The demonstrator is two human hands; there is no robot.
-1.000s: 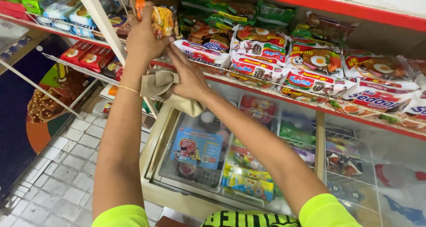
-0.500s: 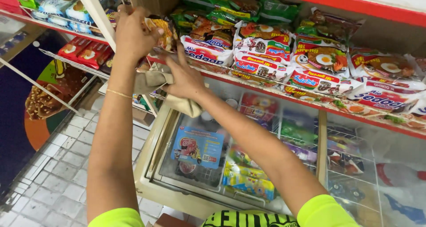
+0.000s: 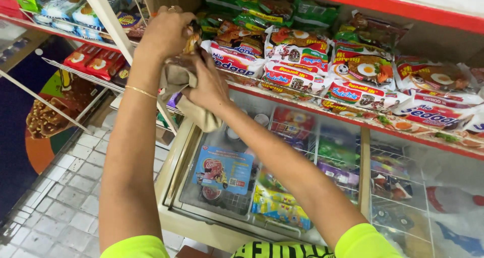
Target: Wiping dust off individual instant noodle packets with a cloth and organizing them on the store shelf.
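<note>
- Our left hand (image 3: 164,33) curls its fingers around an orange snack packet (image 3: 191,38), held up at the shelf edge (image 3: 302,104).
- Our right hand (image 3: 206,84) presses a beige cloth (image 3: 189,96) against the packet, fingers closed on the fabric.
- Noodle packs (image 3: 297,61) lie just beside; a glass-topped freezer (image 3: 227,182) stands below.

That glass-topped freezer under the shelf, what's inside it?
Through the freezer's sliding glass lid show colourful frozen-treat packets in wire baskets. The person's right forearm and glare on the glass hide part of the contents; what lies deeper cannot be seen.
</note>
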